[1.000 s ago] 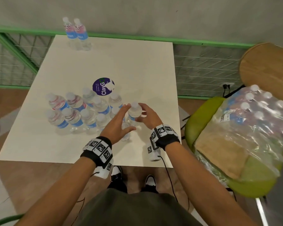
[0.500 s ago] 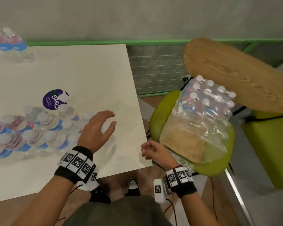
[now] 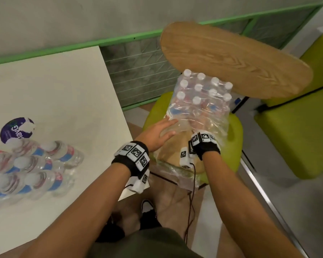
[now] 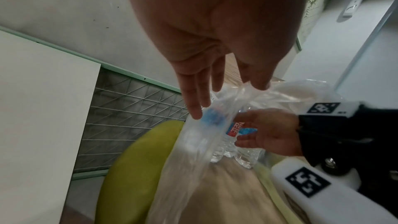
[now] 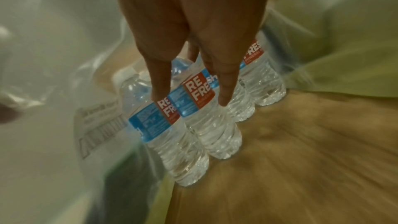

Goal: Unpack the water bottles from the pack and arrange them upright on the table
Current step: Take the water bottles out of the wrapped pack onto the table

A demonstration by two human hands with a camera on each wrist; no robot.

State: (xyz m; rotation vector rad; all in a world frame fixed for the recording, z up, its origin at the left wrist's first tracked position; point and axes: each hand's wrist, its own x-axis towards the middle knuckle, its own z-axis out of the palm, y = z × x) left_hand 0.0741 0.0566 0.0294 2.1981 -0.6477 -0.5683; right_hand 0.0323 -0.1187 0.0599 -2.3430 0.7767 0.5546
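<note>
A shrink-wrapped pack of water bottles (image 3: 201,97) stands on a brown cardboard sheet on a green chair (image 3: 233,138), to the right of the white table (image 3: 63,94). My left hand (image 3: 168,128) lies with straight fingers on the pack's loose plastic wrap (image 4: 193,142), at its near left side. My right hand (image 3: 199,125) reaches inside the torn wrap, blurred behind the film. In the right wrist view its straight fingers (image 5: 224,94) point at the red-and-blue labelled bottles (image 5: 193,125) and hold nothing. Several unpacked bottles (image 3: 35,164) stand upright on the table's near left part.
A round wooden tabletop (image 3: 231,58) overhangs the back of the pack. Another green seat (image 3: 296,127) is at the right. A green-framed mesh panel (image 3: 142,71) runs behind the table. A purple round sticker (image 3: 15,129) lies on the table. A cable (image 3: 192,202) hangs from my right wrist.
The view has swung right from the table to the chair. Both hands left the table and moved to the pack; the right hand went into the wrap, the left onto its side.
</note>
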